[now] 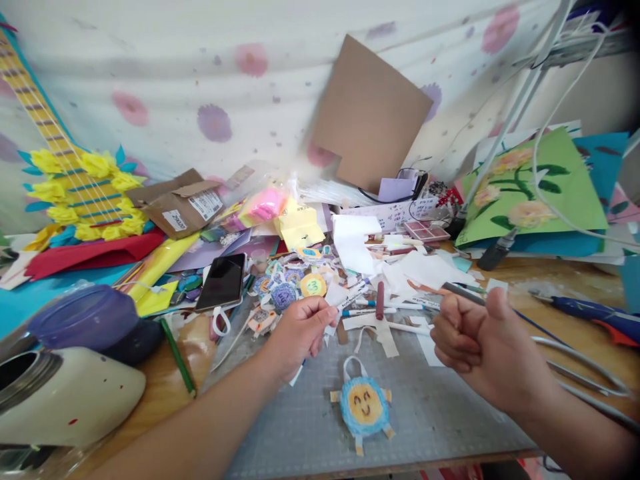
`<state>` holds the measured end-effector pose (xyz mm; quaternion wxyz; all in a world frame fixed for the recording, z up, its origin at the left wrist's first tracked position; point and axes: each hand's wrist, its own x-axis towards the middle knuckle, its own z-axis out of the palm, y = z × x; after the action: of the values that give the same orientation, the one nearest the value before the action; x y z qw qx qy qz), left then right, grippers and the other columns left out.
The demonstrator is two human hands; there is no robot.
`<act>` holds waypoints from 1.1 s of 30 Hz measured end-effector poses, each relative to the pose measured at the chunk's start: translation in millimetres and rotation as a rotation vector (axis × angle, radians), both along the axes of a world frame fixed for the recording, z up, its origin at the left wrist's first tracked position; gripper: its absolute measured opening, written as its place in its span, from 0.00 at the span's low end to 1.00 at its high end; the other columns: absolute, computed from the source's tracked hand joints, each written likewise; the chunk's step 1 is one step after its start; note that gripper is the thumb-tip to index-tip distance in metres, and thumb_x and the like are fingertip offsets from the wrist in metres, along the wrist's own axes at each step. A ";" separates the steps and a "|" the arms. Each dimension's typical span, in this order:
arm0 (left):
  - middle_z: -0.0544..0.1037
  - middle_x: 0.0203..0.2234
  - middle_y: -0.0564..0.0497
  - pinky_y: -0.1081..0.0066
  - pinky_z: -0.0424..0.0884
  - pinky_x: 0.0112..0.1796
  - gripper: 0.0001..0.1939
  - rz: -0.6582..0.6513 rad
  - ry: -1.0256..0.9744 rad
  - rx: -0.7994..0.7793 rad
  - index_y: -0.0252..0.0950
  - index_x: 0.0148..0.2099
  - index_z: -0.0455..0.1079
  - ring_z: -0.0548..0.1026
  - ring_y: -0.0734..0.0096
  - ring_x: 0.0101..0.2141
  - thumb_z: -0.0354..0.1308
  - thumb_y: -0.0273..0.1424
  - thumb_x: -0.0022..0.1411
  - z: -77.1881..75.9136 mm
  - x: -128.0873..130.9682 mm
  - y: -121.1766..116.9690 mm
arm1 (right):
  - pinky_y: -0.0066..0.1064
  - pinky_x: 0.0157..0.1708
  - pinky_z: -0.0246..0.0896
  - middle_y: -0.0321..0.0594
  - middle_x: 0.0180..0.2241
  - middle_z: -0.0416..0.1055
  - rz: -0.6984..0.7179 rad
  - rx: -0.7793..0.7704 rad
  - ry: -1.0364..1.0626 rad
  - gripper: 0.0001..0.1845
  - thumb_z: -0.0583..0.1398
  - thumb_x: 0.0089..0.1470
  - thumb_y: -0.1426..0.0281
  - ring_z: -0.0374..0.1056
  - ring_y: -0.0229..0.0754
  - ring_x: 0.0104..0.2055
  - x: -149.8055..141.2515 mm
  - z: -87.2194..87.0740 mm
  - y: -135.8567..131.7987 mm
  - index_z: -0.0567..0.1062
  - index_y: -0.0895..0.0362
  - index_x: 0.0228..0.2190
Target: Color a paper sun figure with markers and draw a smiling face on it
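Note:
Above the grey cutting mat point(280, 427), my left hand point(303, 333) is closed in a pinch; whatever its fingertips hold, if anything, is hidden. A white marker with black lettering point(354, 293) shows just beyond those fingertips. My right hand point(475, 333) is curled into a fist with the thumb raised, and its inside is hidden. Behind that thumb runs a dark grey stick point(463, 293); I cannot tell whether the hand touches it. Between and below both hands lies a round blue-edged paper charm point(365, 405) with a yellow smiling face, a white loop on top and small tan tabs.
Paper scraps point(427, 267), markers and small round paper charms point(284, 293) pile up behind the hands. On the left are a phone point(223, 281), a green pencil point(179, 360) and a cream jar point(75, 397). A blue glue gun point(595, 307) lies at right.

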<state>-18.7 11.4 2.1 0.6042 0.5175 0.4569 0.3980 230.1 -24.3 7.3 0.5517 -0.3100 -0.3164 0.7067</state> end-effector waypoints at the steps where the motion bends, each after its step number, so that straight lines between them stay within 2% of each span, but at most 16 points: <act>1: 0.53 0.06 0.65 0.80 0.51 0.15 0.15 0.000 0.004 0.004 0.36 0.25 0.64 0.49 0.84 0.10 0.56 0.41 0.56 0.4 0.2 -0.2 | 0.24 0.13 0.34 0.25 0.13 0.43 -0.014 -0.052 0.015 0.29 0.52 0.51 0.42 0.32 0.31 0.15 -1.0 -4.0 1.6 0.64 0.54 0.18; 5: 0.53 0.05 0.64 0.79 0.50 0.14 0.15 -0.011 0.017 0.016 0.36 0.24 0.63 0.49 0.83 0.09 0.56 0.41 0.57 0.9 1.0 -1.0 | 0.23 0.12 0.32 0.24 0.12 0.41 -0.057 -0.221 0.074 0.29 0.52 0.55 0.47 0.29 0.31 0.15 -5.1 -13.9 5.6 0.58 0.54 0.16; 16: 0.54 0.06 0.65 0.79 0.51 0.15 0.15 0.001 -0.004 0.001 0.36 0.24 0.63 0.49 0.83 0.09 0.57 0.41 0.56 1.2 0.8 -2.1 | 0.21 0.11 0.34 0.24 0.13 0.41 -0.036 -0.232 0.046 0.28 0.52 0.55 0.47 0.29 0.31 0.16 -11.0 -15.1 1.8 0.57 0.54 0.17; 23: 0.53 0.05 0.65 0.79 0.49 0.14 0.16 -0.001 -0.009 0.007 0.36 0.24 0.62 0.48 0.84 0.09 0.57 0.42 0.55 2.2 1.3 -1.9 | 0.21 0.12 0.34 0.24 0.13 0.41 -0.034 -0.248 0.018 0.28 0.51 0.57 0.47 0.29 0.31 0.16 -13.7 -13.5 0.5 0.56 0.54 0.17; 29: 0.53 0.05 0.65 0.79 0.50 0.15 0.16 -0.006 -0.008 0.004 0.36 0.24 0.62 0.48 0.84 0.09 0.57 0.42 0.55 1.2 0.4 -0.8 | 0.22 0.12 0.33 0.24 0.14 0.41 -0.026 -0.230 0.016 0.28 0.51 0.57 0.48 0.29 0.31 0.16 -14.0 -14.6 -0.5 0.58 0.55 0.17; 31: 0.53 0.05 0.65 0.79 0.51 0.15 0.16 -0.005 -0.006 0.001 0.36 0.24 0.63 0.48 0.84 0.09 0.57 0.42 0.55 0.6 0.3 -0.8 | 0.23 0.12 0.34 0.25 0.14 0.42 -0.028 -0.195 -0.031 0.26 0.52 0.56 0.48 0.30 0.31 0.16 -12.3 -14.3 -1.8 0.62 0.54 0.19; 33: 0.53 0.05 0.65 0.78 0.50 0.15 0.16 -0.002 -0.005 -0.002 0.36 0.25 0.63 0.48 0.84 0.09 0.58 0.43 0.54 0.0 0.2 -0.8 | 0.23 0.13 0.35 0.25 0.15 0.43 -0.016 -0.140 -0.085 0.23 0.53 0.55 0.46 0.31 0.31 0.17 -9.9 -12.2 -4.0 0.69 0.53 0.26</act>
<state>-18.4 10.5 2.0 0.6064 0.5163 0.4552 0.3981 220.2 -28.3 -4.8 0.5204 -0.3801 -0.2867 0.7089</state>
